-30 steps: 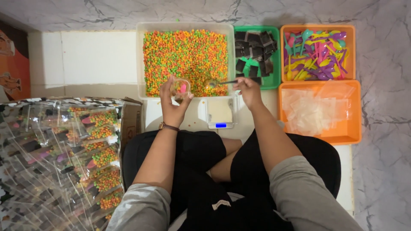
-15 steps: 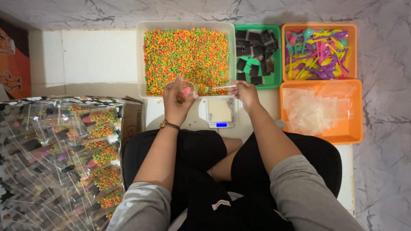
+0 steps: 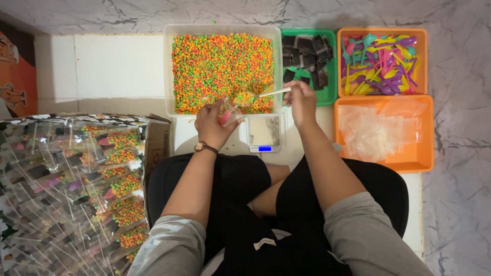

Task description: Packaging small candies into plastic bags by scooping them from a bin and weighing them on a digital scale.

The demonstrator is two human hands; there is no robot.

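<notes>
My left hand (image 3: 212, 124) holds a small clear plastic bag (image 3: 228, 112) with something pink inside, at the near edge of a clear tub (image 3: 169, 76) full of orange, green and yellow pellets (image 3: 221, 66). My right hand (image 3: 302, 100) grips a spoon (image 3: 261, 95) by its pale handle. The spoon's bowl lies over the pellets just above the bag's mouth. A small scale (image 3: 264, 133) with a blue display sits between my hands, just below the tub.
A green bin (image 3: 332, 66) holds dark packets. An orange bin (image 3: 381, 33) holds coloured plastic spoons, and another orange bin (image 3: 424, 153) holds clear bags. At left, a cardboard box (image 3: 156, 140) is full of packed bags (image 3: 76, 194). My crossed legs are below.
Both hands have shifted slightly. The spoon went from pointing at the bag to dipping over the pellets beside it, and the bag stays in my left hand.
</notes>
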